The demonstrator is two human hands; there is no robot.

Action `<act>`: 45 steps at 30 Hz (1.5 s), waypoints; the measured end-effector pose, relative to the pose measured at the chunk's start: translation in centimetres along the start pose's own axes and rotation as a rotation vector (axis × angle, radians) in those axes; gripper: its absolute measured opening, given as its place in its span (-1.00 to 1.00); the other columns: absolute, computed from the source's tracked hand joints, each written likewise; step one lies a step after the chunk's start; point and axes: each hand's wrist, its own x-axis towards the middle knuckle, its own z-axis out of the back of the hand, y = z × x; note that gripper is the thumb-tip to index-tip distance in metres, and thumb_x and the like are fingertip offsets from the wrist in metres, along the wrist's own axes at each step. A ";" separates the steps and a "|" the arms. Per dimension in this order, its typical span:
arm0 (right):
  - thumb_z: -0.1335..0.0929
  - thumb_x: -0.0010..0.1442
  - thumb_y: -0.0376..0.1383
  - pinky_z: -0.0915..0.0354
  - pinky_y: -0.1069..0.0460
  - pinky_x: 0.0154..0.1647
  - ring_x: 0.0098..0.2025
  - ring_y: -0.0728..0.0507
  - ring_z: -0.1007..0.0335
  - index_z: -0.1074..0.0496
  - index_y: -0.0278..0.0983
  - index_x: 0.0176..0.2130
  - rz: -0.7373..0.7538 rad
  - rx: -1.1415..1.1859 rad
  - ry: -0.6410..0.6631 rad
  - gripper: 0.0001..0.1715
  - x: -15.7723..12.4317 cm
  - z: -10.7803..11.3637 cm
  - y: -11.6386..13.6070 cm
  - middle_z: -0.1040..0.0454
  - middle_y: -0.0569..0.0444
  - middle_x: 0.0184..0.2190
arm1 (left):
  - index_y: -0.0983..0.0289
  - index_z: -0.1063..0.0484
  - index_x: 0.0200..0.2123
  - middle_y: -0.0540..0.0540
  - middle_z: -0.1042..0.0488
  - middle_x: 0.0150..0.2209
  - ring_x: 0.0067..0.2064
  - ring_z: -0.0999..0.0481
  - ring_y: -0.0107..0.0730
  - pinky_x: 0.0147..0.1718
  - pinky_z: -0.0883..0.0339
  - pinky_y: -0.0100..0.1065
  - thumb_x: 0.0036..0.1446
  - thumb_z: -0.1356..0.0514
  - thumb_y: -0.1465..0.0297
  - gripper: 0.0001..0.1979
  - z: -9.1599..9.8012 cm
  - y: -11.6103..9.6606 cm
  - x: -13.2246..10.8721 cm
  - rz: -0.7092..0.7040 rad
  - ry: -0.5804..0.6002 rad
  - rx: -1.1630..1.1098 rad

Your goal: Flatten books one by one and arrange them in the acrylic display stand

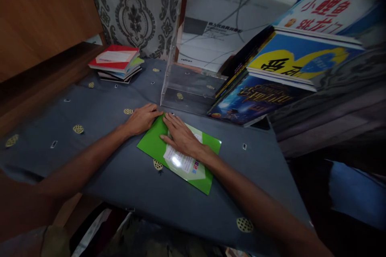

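A green book (153, 138) with a pale printed panel lies flat and slanted on the cloth-covered table. My right hand (181, 138) rests palm down across it, its fingers stretched toward the far left corner and its thumb held apart. At that corner my left hand (143, 118) is closed, fingers bent together, gripping the book's edge; its fingertips are partly hidden. Light glares off the glossy cover below my right palm.
Behind the book stands a clear acrylic rack (187, 98) with a large grey-white booklet (211, 28). Several picture books (256, 96) lean upright on its right side. A stack of books with a red one (116, 56) on top sits at the back left, near a wooden cabinet (45, 16).
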 end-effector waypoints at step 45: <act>-0.26 0.40 -0.02 -0.16 -0.36 0.38 0.48 -0.38 0.10 0.31 -0.22 0.49 -0.291 -0.021 -0.188 -0.05 -19.5 0.3 5.0 -0.02 -0.29 0.44 | 0.27 -0.44 0.19 0.25 -0.35 -0.14 -0.09 -0.29 -0.04 -0.12 -0.25 -0.07 0.39 0.01 0.23 -0.55 0.0 -6.3 5.2 -0.204 0.106 0.140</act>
